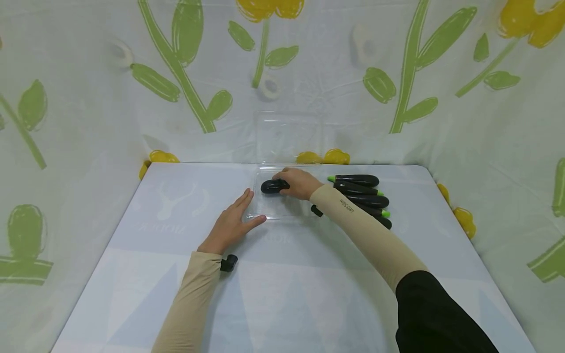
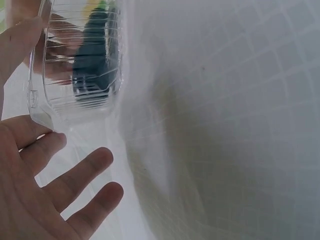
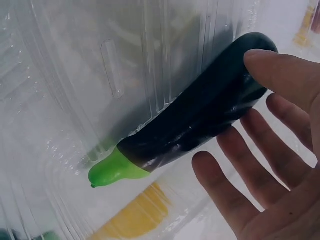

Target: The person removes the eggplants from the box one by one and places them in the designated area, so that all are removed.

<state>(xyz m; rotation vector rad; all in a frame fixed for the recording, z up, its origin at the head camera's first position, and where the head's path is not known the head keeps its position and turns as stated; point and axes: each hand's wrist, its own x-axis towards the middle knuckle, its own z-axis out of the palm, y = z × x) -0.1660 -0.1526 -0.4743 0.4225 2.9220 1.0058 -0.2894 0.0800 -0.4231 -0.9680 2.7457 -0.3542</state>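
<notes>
A clear plastic clamshell box point(image 1: 279, 210) lies near the table's back edge, its lid point(image 1: 289, 135) raised at the rear. My right hand point(image 1: 301, 183) holds a dark purple eggplant point(image 3: 192, 112) over the box floor. In the right wrist view, the thumb lies across its rounded end, fingertips are along its side, and its green stem end points down-left. My left hand point(image 1: 230, 226) rests at the front left corner of the box. Its fingers are spread, with thumb and forefinger at the rim, as the left wrist view shows.
Several more eggplants point(image 1: 356, 180) lie in a row right of the box, partly hidden by the right forearm. The white table point(image 1: 150, 264) meets a flower-patterned cloth point(image 1: 318, 63) at the back. Black wrist cameras point(image 1: 228, 263) sit on both wrists.
</notes>
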